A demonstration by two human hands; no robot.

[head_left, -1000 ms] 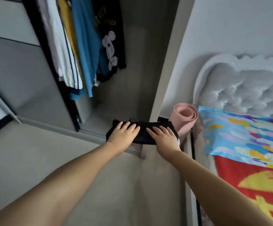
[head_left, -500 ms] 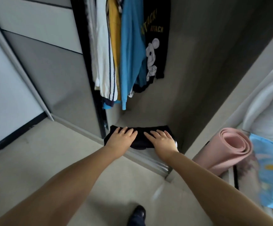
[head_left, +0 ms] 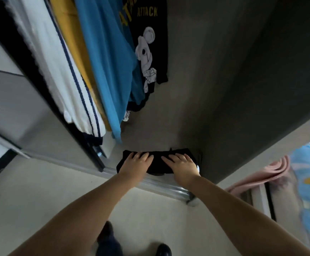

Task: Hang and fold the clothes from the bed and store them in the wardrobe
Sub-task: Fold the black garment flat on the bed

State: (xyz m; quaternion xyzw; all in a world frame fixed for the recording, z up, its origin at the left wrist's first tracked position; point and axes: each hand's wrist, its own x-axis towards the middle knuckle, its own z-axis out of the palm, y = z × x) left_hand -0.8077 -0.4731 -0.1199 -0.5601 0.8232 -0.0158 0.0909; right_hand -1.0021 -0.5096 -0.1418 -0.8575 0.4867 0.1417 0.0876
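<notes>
Head view: a folded black garment (head_left: 157, 162) is seen lying at the front of the wardrobe floor (head_left: 170, 130), just inside the metal sliding track (head_left: 161, 185) and close to the right inner wall (head_left: 243, 89). It is covered at its left part by the left hand (head_left: 137, 164) and at its right part by the right hand (head_left: 182, 166). Both hands are laid flat, palms down, with fingers straight and slightly spread; nothing is gripped or pinched, the cloth is only pressed from above. A strip of black fabric is left visible between the two hands. A small white patch (head_left: 198, 169) is seen at the garment's right edge, beside the right wrist.

Above the garment, hung clothes are seen: a white top with dark blue stripes (head_left: 63, 74) on the left, a yellow piece (head_left: 71, 28) behind it, a blue shirt (head_left: 109, 58) in the middle, and a black T-shirt (head_left: 150, 34) printed with yellow letters and a white cartoon figure on the right. The dark edge of the sliding door (head_left: 39, 85) is seen left of the clothes.

Outside the wardrobe, pale floor (head_left: 39, 200) is shown, with a dark shoe (head_left: 162, 251) and a dark trouser leg (head_left: 108, 242) at the bottom. At the right, a rolled pink mat (head_left: 261, 174) is seen beside bedding with a blue pattern (head_left: 309, 182).
</notes>
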